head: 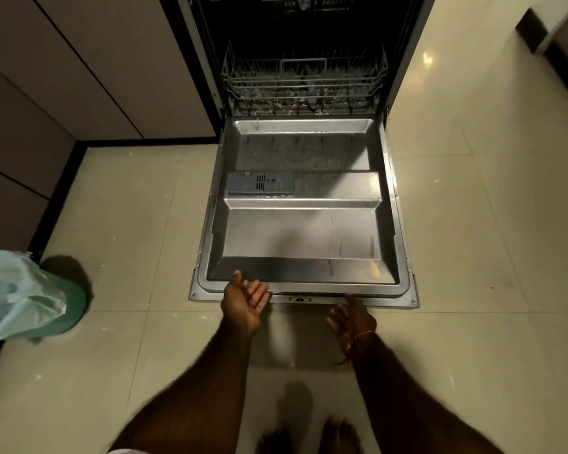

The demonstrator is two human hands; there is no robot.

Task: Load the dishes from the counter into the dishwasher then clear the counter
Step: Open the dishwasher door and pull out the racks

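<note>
My left hand (246, 301) and right hand (353, 317) hang loose and hold nothing at the front lip of the dishwasher door (304, 224), which lies flat before me with the lower rack (304, 83) pushed in behind it. No dishes or counter are in view. I judge the risk is my bare feet (309, 435): stepping in close, I could bark a shin on the door's edge.

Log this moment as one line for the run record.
door: dishwasher door fully down | lower rack pushed in, no dishes visible | left hand open at door edge | right hand open near edge
</note>
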